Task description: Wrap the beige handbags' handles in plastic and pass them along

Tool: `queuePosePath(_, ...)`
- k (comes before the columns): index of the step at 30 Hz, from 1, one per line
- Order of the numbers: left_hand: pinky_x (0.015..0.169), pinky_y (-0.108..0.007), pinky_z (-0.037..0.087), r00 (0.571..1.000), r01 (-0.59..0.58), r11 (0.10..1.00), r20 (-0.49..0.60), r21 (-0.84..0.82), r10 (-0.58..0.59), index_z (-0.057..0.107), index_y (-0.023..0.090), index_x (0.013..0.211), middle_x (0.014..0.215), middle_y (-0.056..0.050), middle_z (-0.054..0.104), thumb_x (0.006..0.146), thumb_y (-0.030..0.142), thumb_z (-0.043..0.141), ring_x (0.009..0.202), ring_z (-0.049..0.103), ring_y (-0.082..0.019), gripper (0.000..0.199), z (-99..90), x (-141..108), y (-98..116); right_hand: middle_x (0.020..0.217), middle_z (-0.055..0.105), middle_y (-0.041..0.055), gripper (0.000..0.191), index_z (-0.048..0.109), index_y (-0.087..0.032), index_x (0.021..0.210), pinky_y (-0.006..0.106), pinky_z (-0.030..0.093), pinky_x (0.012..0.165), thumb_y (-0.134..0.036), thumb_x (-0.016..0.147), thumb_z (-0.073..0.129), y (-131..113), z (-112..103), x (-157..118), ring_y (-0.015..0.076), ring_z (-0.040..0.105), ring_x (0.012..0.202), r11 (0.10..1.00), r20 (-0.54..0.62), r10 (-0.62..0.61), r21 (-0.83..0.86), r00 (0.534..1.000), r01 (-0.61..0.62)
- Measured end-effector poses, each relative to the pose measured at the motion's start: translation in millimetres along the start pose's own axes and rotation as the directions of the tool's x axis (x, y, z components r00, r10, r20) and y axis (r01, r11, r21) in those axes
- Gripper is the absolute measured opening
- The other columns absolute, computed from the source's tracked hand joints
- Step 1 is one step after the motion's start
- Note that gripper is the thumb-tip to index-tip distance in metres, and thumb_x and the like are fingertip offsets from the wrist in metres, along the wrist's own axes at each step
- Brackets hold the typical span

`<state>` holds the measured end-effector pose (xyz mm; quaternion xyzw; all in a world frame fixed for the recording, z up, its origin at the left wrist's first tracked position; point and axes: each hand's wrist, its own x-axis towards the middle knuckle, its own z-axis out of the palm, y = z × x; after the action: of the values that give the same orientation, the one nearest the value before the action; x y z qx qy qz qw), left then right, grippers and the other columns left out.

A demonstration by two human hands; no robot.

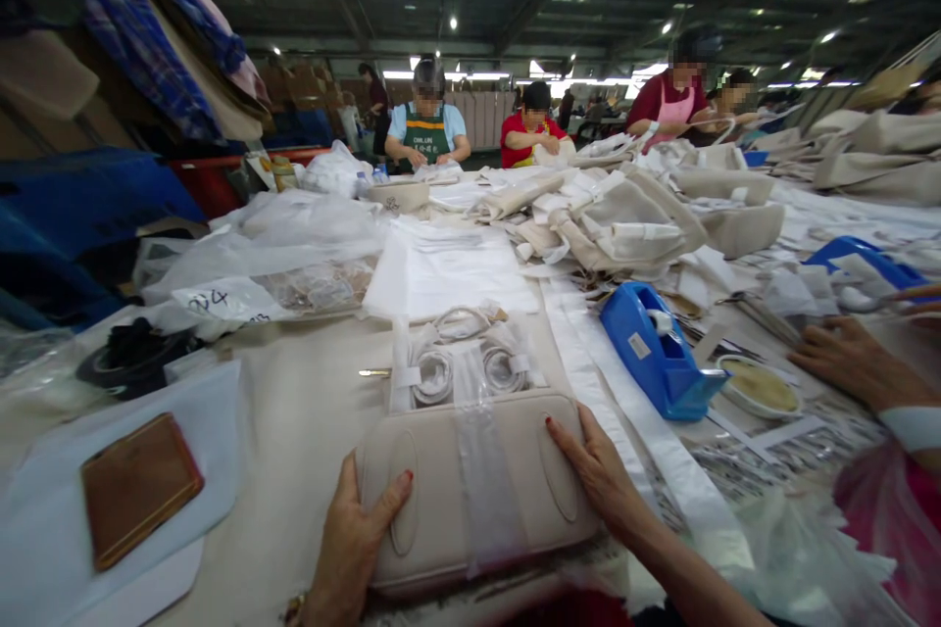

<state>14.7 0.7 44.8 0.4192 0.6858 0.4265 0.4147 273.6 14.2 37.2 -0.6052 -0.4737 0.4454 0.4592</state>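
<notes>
Clamped at its two ends, the beige handbag (pixel 433 470) sits between the left hand (pixel 360 529) and the right hand (pixel 599 470), each with its thumb on the near face and its other fingers around the side. The bag is at the near edge of the worktable (pixel 294 451), a translucent plastic strip (pixel 481 470) running down its middle. Coiled straps (pixel 433 375) in clear wrapping lie against its far side, with a small metal-coloured tool (pixel 374 373) just to their left. Beyond them is a stack of white sheets (pixel 448 269). To the right stands a blue tape dispenser (pixel 654 353), near a shallow dish (pixel 761 386) of yellowish material and a co-worker's hand (pixel 853 358). To the left, a brown phone-shaped item (pixel 139 490) lies on white sheeting (pixel 213 431), with a black bundle (pixel 139 358) farther off. Across the table, people work behind a heap of beige bag pieces (pixel 632 216).
</notes>
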Motion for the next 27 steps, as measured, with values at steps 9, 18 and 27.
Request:
queuePosePath(9, 0.101, -0.044, 0.040, 0.990, -0.086, 0.990, -0.102, 0.116, 0.098, 0.028, 0.020, 0.138, 0.133, -0.011, 0.047, 0.059, 0.052, 0.066, 0.118, 0.049, -0.031, 0.092, 4.4, -14.0, -8.2, 0.113, 0.064, 0.0086, 0.060, 0.047, -0.019, 0.119, 0.035, 0.050, 0.084, -0.054, 0.073, 0.062, 17.2, -7.0, -6.3, 0.0255, 0.061, 0.100, 0.999, 0.012, 0.029, 0.013, 1.000, -0.029)
queuePosePath(18, 0.103, -0.049, 0.036, 0.990, 0.039, 0.997, -0.138, 0.065, -0.030, 0.036, 0.013, 0.131, 0.123, -0.017, 0.056, 0.056, 0.058, 0.064, 0.114, 0.052, -0.036, 0.092, -2.4, -27.9, -20.4, 0.103, 0.069, 0.0065, 0.058, 0.059, -0.020, 0.107, 0.036, 0.050, 0.083, -0.058, 0.063, 0.067, 7.0, -12.5, -14.7, 0.0296, 0.061, 0.098, 0.977, -0.059, 0.189, -0.085, 0.980, -0.193)
queuePosePath(27, 0.087, -0.033, 0.050, 0.991, 0.129, 0.875, 0.021, -0.467, -0.135, 0.044, 0.013, 0.122, 0.110, -0.010, 0.066, 0.049, 0.035, 0.079, 0.101, 0.061, -0.027, 0.084, 0.3, -19.2, -1.0, 0.100, 0.069, 0.0128, 0.092, 0.032, -0.016, 0.134, 0.035, 0.054, 0.057, -0.043, 0.058, 0.076, -13.8, -9.5, -7.6, 0.0324, 0.067, 0.085, 0.827, 0.236, 0.396, 0.327, 0.887, -0.457)
